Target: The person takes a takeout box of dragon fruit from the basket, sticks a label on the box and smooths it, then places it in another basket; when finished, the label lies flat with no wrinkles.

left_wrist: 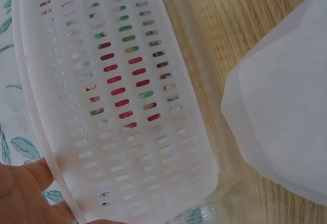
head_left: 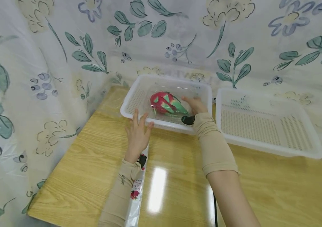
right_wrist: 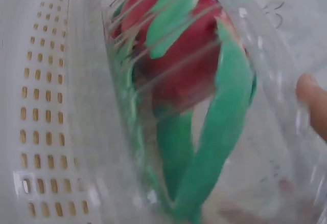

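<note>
A red and green dragon fruit [head_left: 166, 102] lies inside a clear plastic box [head_left: 178, 90] in the left white slotted basket [head_left: 126, 108]. My right hand [head_left: 192, 102] reaches into that basket, and its fingers lie on the box's right side beside the fruit. In the right wrist view the fruit [right_wrist: 184, 65] fills the frame behind the clear plastic [right_wrist: 265, 147], with one fingertip [right_wrist: 310, 98] against it. My left hand [head_left: 141, 123] has its fingers spread and touches the basket's front rim. The left wrist view shows that hand [left_wrist: 25, 193] at the basket's slotted wall [left_wrist: 76, 106].
A second white slotted basket [head_left: 266, 126] stands to the right, with nothing in it. A roll of plastic film [head_left: 136, 192] lies on the wooden table [head_left: 178, 176] under my left forearm. Flowered cloth [head_left: 36, 78] hangs behind and to the left.
</note>
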### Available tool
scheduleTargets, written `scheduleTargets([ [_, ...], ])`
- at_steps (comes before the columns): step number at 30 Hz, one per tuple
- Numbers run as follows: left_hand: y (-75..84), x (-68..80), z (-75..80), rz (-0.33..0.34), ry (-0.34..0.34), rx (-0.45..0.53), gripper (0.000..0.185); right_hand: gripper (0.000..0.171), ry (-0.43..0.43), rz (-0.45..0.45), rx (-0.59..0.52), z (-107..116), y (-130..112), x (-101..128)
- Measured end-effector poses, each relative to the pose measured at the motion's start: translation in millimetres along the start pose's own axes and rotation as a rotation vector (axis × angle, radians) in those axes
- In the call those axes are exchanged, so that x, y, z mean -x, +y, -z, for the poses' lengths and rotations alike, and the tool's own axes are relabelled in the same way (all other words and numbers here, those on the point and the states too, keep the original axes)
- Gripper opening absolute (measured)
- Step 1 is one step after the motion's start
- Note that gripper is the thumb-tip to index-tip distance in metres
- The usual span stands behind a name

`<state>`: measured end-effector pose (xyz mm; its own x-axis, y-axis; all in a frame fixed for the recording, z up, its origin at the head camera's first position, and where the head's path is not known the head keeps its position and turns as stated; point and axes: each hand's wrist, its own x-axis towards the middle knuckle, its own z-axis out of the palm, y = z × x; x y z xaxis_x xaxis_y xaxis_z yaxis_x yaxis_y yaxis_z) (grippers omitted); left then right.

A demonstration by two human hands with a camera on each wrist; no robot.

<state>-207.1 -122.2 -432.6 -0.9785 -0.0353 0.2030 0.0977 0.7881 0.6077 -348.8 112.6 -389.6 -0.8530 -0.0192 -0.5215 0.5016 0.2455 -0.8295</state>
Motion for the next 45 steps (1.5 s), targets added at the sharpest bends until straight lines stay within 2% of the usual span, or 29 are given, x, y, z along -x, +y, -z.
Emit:
scheduleTargets([
  [4,-0.1,-1.1,2.1,-0.002,0.001,0.002,0.074,0.085,-0.032,0.033,-0.130,0,-5,5],
  [7,0.5,-1.4,0.9,-0.002,0.000,0.000,0.074,0.082,-0.047,0.035,-0.177,1,-6,9],
  [14,5.5,-0.3,3.5,0.027,-0.017,-0.020,0.064,0.079,-0.031,0.054,-0.145,-4,-9,24],
  [21,15.3,-1.5,3.2,0.098,-0.037,0.016,0.065,0.080,0.018,0.041,-0.146,-6,-8,33],
  [28,23.5,-5.2,-0.8,0.167,0.009,-0.057,0.070,0.079,0.065,0.046,-0.272,-10,-9,40],
  [32,27.4,-7.9,0.2,0.174,0.025,-0.033,0.074,0.077,0.073,0.077,-0.323,-11,-10,47],
  [34,28.3,-9.7,2.2,0.158,0.039,-0.014,0.079,0.077,0.079,0.111,-0.342,-11,-11,53],
  [38,28.8,-14.3,8.0,0.072,0.081,0.051,0.094,0.074,0.075,0.191,-0.380,-6,-10,68],
  [42,27.6,-17.9,13.6,-0.029,0.121,0.150,0.106,0.072,0.058,0.260,-0.349,4,-6,84],
  [45,26.7,-17.7,16.9,-0.084,0.131,0.200,0.107,0.071,0.035,0.303,-0.334,14,0,97],
])
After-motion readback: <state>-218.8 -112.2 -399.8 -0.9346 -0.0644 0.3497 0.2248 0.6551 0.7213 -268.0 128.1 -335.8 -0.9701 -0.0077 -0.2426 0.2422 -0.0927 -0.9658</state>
